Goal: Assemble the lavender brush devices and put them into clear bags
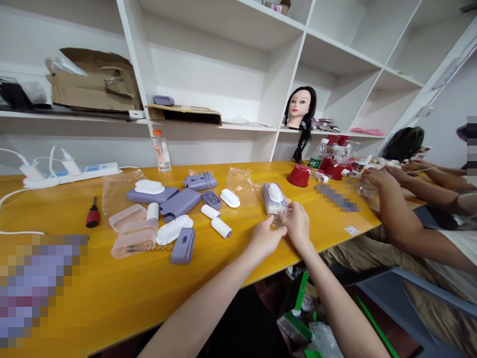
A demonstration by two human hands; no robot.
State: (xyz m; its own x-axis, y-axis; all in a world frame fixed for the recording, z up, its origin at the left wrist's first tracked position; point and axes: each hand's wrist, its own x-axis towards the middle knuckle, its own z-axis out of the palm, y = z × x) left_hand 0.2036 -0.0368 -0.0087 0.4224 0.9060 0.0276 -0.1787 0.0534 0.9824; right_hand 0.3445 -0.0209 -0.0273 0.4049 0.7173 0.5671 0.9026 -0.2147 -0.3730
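My left hand (265, 237) and my right hand (297, 222) meet at the front edge of the yellow table (149, 288). Both pinch the near end of a clear plastic bag (276, 209) that holds a purple case with a white oval part (275, 193) on top. The fingers of both hands are closed on the bag's edge. To the left lie loose parts: white cylinders (221, 227), a white oval piece (230, 198), purple cases (182, 245), clear pink covers (128, 217), a thin spring (149, 247) and a white brush head (174, 229).
A red-handled screwdriver (92, 215) and a white power strip (70, 174) sit at the left. A red cup (300, 175), bottles and a mannequin head (300, 110) stand further back. Another person's arms (402, 209) work at the right. White shelves (208, 64) rise behind.
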